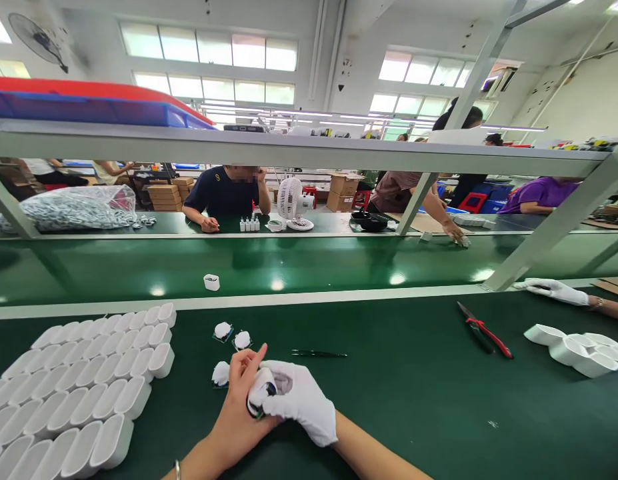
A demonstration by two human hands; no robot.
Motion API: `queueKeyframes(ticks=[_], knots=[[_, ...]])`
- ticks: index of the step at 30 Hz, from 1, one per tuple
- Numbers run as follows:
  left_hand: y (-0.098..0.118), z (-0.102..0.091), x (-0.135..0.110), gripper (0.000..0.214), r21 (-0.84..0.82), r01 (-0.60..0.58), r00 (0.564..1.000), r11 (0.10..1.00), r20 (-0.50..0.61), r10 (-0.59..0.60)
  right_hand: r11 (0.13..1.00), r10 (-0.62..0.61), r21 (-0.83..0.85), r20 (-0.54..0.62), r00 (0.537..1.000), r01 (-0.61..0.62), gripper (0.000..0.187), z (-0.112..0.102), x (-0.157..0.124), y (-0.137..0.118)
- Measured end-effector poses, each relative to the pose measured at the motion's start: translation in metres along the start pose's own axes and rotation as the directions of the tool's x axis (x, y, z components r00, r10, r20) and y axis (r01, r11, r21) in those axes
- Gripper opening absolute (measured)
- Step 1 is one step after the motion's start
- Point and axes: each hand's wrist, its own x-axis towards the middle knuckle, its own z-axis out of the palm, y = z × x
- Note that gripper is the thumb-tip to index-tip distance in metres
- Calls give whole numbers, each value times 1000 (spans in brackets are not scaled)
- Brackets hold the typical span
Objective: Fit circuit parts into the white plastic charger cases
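Left hand (237,408), bare, fingers curled and pressed on a small white casing (261,395); right hand (301,402), in a white glove, closed on the same casing from the other side; casing held just above the green table (413,400). Three white pads (223,331) lie just beyond; tweezers (319,353) near; rows of white shells (79,400) at left.

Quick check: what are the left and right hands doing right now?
Left hand: bare, closed on the small white case.
Right hand: gloved, closed on the same case.
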Motion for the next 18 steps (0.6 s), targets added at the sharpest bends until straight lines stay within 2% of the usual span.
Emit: queueKeyframes(ticks=[2, 4, 7, 10, 13, 16, 18], knots=[[1, 1, 4, 80, -228, 117, 993, 967, 32, -113, 999, -42, 19, -82, 996, 44, 33, 1, 0, -4], [1, 2, 7, 69, -439, 202, 979, 876, 85, -183, 997, -76, 2, -158, 985, 77, 31, 0, 0, -6], [1, 4, 9, 58, -602, 286, 957, 745, 135, -258, 995, -101, -34, -234, 967, 95, 30, -1, -2, -5], [6, 5, 9, 58, -660, 323, 941, 678, 148, -304, 996, -88, -32, -317, 944, 83, 38, 0, -3, -1], [14, 5, 10, 60, -675, 344, 926, 653, 130, -354, 997, -79, -16, -370, 926, 79, 49, 2, -1, 2], [14, 3, 12, 60, -626, 370, 906, 686, 82, -414, 994, -102, -73, -344, 933, 81, 47, 1, 2, 4], [5, -1, 10, 59, -518, 412, 893, 750, 65, -445, 964, -136, -260, -302, 943, 56, 42, -4, 2, 1]])
